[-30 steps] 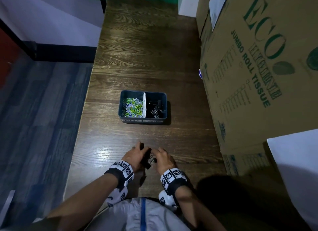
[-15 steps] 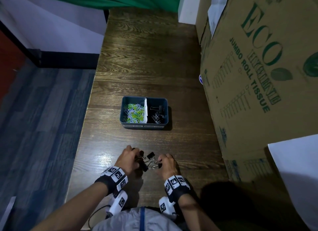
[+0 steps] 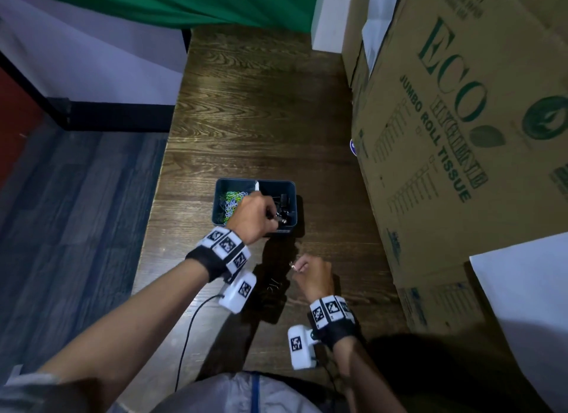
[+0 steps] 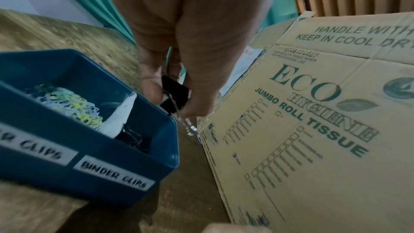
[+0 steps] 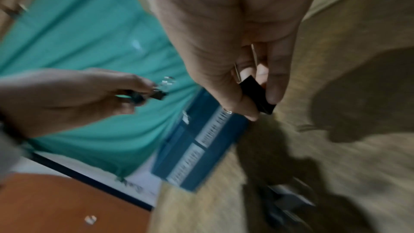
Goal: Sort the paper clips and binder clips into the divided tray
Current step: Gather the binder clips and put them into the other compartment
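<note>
The blue divided tray [image 3: 296, 197] stands mid-table; colourful paper clips [image 3: 229, 202] fill its left half and black binder clips [image 3: 284, 199] lie in its right half. My left hand [image 3: 266, 214] hovers over the tray's near edge, by the white divider [image 4: 122, 117]. It pinches a black binder clip [image 4: 175, 95] with silver handles. My right hand [image 3: 299, 266] is nearer to me, above the table, and grips another black binder clip [image 5: 257, 95]. A small wire item [image 3: 272, 285] lies on the wood between my wrists, too dark to identify.
A large cardboard box [image 3: 461, 136] walls off the table's right side, close to the tray. A white sheet [image 3: 522, 305] lies at the near right. The table's left edge [image 3: 159, 197] drops to grey floor. A green curtain [image 3: 184, 0] hangs at the back.
My hands were together over a cluster of binder clips near the front edge. The left hand has since gone forward to the tray with a clip, and the right stays back holding one.
</note>
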The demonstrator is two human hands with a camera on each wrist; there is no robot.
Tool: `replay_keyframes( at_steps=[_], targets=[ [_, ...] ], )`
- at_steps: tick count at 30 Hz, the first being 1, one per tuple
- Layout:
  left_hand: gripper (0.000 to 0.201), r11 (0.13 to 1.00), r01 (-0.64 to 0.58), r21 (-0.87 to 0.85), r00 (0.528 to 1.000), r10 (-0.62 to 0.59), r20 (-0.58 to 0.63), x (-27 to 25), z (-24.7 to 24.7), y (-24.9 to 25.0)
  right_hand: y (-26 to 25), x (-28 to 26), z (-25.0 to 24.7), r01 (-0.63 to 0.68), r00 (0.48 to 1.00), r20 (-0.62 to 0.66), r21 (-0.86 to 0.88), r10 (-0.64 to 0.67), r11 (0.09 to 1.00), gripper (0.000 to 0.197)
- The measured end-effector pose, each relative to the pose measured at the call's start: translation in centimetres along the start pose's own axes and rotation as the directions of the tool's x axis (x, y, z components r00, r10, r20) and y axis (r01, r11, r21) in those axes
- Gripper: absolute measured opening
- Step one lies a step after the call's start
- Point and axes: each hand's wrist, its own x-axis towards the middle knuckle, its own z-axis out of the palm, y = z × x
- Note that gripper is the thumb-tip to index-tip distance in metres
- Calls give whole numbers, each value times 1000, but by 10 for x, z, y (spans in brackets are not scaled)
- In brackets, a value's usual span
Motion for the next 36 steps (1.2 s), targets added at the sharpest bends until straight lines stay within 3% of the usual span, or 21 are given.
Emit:
replay_keyframes(
  at_steps=[4,10,17,21,25,29,32,36],
  targets=[
    [36,1000,-24,-4,999,23,-37,16,-2,7,-33,17,-27,45,998,-41,97,-41,994,19],
    [14,995,16,97,999,-11,-50,-18,20,-24,-82,55,-54,208,966,-193,187,-171,960,23],
    [21,968,106,226,964,-156,217,-85,63,-69,-84,63,-56,376,912,-246,177,-329,909,17],
    [29,955,74,288,942,-162,295,-116,88,-92,-50,47,-27,406,911,-115,80,-397,910,14],
    [44,958,52,283,942,-141,303,-131,106,-94,-16,29,7,417,906,162,-169,-392,893,30],
    [65,939,15,343,943,-128,308,-134,118,-81,7,14,36,567,799,422,-292,-428,771,67],
    [71,911,-35,410,923,-128,363,-133,123,-72,15,9,48,681,716,525,-385,-459,623,71],
    [60,897,-95,432,907,-102,410,-137,125,-73,25,3,55,689,721,486,-427,-494,586,52]
  ],
)
